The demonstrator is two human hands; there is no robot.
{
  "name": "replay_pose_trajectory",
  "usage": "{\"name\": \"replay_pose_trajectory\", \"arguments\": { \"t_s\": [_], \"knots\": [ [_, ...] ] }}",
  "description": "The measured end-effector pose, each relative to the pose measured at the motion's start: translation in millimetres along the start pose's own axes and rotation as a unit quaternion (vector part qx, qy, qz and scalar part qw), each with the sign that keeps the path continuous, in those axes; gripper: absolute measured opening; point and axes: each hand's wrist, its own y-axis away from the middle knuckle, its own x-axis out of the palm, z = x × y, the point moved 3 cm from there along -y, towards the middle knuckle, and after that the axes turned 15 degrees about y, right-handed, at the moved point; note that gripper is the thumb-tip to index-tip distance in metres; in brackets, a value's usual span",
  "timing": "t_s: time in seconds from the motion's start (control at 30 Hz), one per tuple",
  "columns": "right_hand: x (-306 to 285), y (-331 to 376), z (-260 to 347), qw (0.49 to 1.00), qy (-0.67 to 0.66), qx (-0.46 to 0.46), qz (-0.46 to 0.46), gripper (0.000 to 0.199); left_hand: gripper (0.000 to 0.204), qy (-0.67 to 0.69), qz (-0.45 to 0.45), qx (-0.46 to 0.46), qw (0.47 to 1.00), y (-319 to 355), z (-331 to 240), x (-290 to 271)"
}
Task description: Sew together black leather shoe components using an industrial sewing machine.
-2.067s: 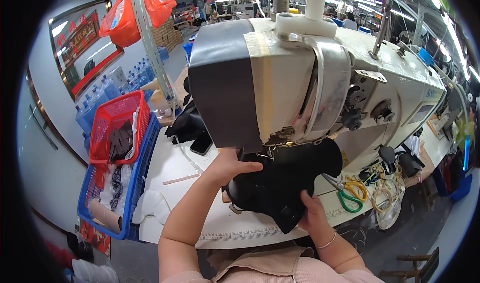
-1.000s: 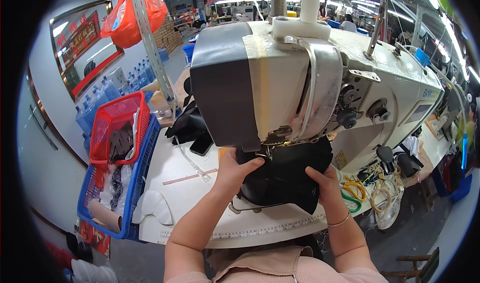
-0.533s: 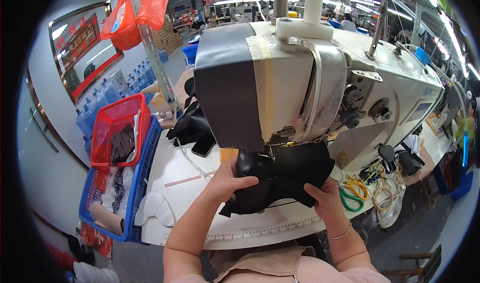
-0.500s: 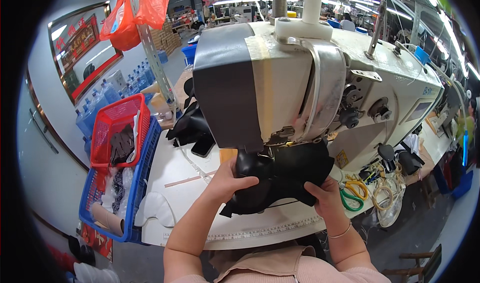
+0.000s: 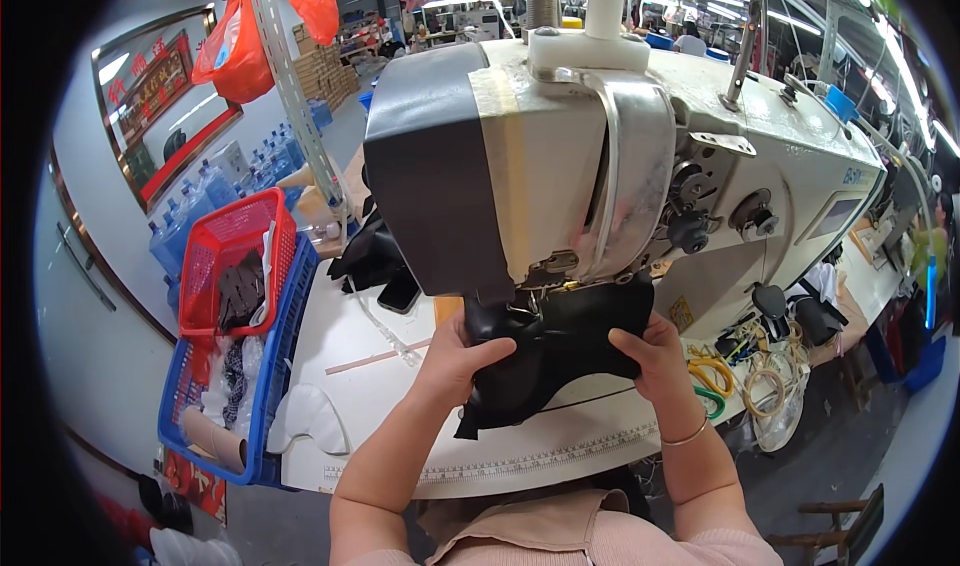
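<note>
A large cream and dark grey sewing machine (image 5: 560, 166) fills the middle of the view. Under its needle area lies a piece of black leather-like material (image 5: 550, 356), its front edge hanging toward me over the white table. My left hand (image 5: 465, 356) grips its left side, thumb on top and fingers hidden beneath. On the right side, my right hand (image 5: 650, 354) pinches the material's edge, thumb uppermost. The needle and presser foot are mostly hidden by the machine head.
A measuring tape strip (image 5: 500, 463) runs along the table's front edge. Green- and yellow-handled scissors (image 5: 712, 376) lie right, near wooden hoops (image 5: 765, 394). A phone (image 5: 399, 293) and more black pieces (image 5: 366, 251) are at back left. Red (image 5: 190, 306) and blue baskets (image 5: 262, 456) stand left.
My right hand has moved up and farther along the black material's right edge, nearer the machine. The material has turned, its front left corner swinging slightly right. My left hand keeps its hold.
</note>
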Motion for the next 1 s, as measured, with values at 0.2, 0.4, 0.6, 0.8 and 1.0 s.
{"name": "replay_pose_trajectory", "arguments": {
  "t_s": [0.2,0.4,0.6,0.8,1.0],
  "knots": [
    [-1.7,-16.3,7.9,1.000,0.021,0.014,0.017,0.024,0.036,0.070,-0.003,0.007,0.998,-3.5,5.2,3.8],
    [-4.7,-36.2,12.2,0.998,0.015,0.027,0.051,0.026,0.035,0.095,-0.019,0.007,0.995,-10.1,7.8,1.4],
    [-6.1,-19.5,-3.7,0.995,0.096,-0.006,0.000,0.027,0.036,0.073,0.000,-0.022,0.997,-10.1,5.3,-2.0],
    [1.7,-13.8,3.1,0.998,0.056,0.016,-0.010,0.020,0.036,0.033,0.009,0.000,0.999,-12.1,3.9,-1.6],
    [-0.3,-32.6,9.3,0.998,0.051,0.035,0.000,0.019,0.035,0.044,-0.017,0.033,0.998,-15.8,4.4,-0.7]
  ]
}}
